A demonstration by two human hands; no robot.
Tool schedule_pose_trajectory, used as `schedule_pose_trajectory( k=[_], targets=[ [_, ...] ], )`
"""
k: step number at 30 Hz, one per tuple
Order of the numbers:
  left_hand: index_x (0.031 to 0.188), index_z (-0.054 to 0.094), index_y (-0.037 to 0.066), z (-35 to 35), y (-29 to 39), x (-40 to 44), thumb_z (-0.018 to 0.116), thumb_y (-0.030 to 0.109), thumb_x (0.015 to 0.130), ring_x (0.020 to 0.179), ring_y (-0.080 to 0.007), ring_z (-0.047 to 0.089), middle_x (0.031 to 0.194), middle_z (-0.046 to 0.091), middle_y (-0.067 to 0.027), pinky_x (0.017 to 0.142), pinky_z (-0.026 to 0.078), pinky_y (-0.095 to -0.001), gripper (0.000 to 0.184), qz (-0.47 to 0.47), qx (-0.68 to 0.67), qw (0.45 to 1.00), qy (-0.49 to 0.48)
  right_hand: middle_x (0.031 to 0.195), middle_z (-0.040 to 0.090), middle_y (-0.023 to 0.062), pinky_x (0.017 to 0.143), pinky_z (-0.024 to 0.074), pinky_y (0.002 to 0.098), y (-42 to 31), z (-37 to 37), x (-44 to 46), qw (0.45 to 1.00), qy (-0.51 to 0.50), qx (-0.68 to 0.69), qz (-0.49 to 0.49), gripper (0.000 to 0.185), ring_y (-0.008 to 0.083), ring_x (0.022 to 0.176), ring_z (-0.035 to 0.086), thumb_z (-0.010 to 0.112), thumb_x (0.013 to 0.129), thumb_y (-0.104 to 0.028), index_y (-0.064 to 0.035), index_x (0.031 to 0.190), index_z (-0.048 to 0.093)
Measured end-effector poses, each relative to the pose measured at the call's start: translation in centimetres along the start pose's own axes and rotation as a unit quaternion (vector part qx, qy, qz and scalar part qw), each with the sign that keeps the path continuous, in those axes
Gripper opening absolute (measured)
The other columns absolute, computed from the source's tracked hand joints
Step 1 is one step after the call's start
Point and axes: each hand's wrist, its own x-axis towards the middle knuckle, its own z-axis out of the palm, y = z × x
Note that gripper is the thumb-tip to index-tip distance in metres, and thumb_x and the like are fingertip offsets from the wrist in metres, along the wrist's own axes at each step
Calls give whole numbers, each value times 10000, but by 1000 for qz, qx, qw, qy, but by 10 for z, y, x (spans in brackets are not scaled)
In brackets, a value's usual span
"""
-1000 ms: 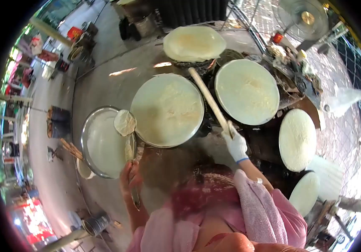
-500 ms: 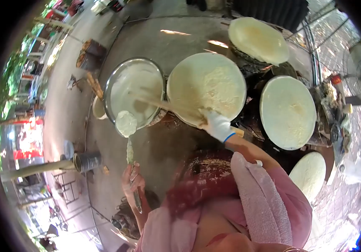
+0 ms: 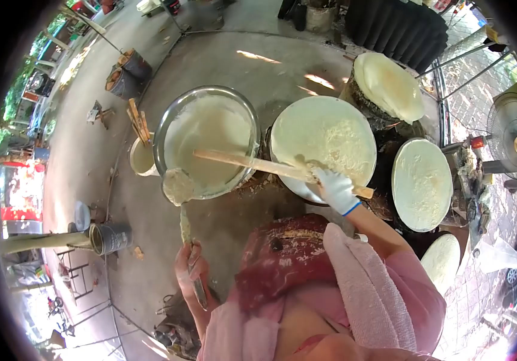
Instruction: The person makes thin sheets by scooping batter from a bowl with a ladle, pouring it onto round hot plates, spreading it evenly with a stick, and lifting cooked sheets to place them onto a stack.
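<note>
My left hand [image 3: 192,265] is closed round the handle of a batter-coated ladle [image 3: 178,185]. The ladle's bowl is at the near left rim of a wide metal basin [image 3: 158,129], which holds pale, creamy batter [image 3: 210,132]. In a white glove with a blue cuff, my right hand [image 3: 335,189] grips a flat wooden stick [image 3: 252,161]. The stick's far end hangs over the basin, while its middle passes above a round pan covered with a pale batter sheet [image 3: 324,132]. My gloved fingers are over the near edge of that sheet.
Further round sheets lie at the right [image 3: 422,183], the lower right [image 3: 440,262] and on a stump-like stand [image 3: 389,87] at the back. A pail with wooden sticks [image 3: 143,156] stands left of the basin. A fan [image 3: 516,135] is at far right.
The blurred stick is now sharp and still reaches over the basin. My right hand has shifted right in the picture, and the whole view has turned slightly. Both hands keep their hold.
</note>
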Motion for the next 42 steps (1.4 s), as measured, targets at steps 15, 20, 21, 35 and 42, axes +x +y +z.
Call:
schedule_pose_trajectory(
  k=[15, 20, 21, 35, 42],
  targets=[
    [1083, 545, -48, 10, 10, 68, 457, 203, 1040, 323, -57, 264, 650, 435, 13, 298, 216, -206, 270, -35, 46, 998, 30, 914, 694, 176, 741, 522, 429, 135, -292, 165, 975, 218, 30, 24, 331, 352, 816, 668, 647, 824, -238, -105, 1126, 671],
    [1144, 476, -109, 21, -30, 84, 374, 184, 1061, 328, -79, 354, 685, 436, -6, 311, 277, -220, 322, 45, 2, 992, 116, 802, 660, 13, 643, 496, 263, 276, -361, 174, 876, 347, 312, 120, 350, 103, 671, 583, 705, 787, -139, -41, 1122, 677],
    [1148, 472, -110, 27, -36, 85, 372, 185, 1062, 331, -82, 357, 689, 440, -13, 310, 276, -217, 323, 30, -21, 995, 89, 832, 667, 1, 646, 502, 251, 314, -356, 172, 817, 413, 378, 139, 359, 100, 674, 587, 721, 773, -115, -22, 1116, 674],
    [1212, 455, -63, 105, -68, 94, 337, 250, 1067, 385, -103, 430, 722, 477, -23, 402, 303, -258, 365, -41, -27, 999, 19, 733, 644, 79, 443, 507, 345, 488, -31, 143, 548, 461, 513, 473, 208, 185, 551, 615, 709, 782, -46, 3, 967, 629],
    [1105, 530, -10, 95, -49, 119, 433, 249, 1032, 392, -87, 416, 696, 488, 1, 388, 309, -245, 286, -52, 31, 998, 34, 865, 708, 142, 676, 529, 363, 449, -21, 156, 623, 432, 467, 455, 296, 218, 749, 672, 684, 801, -128, 18, 1060, 680]
  ],
)
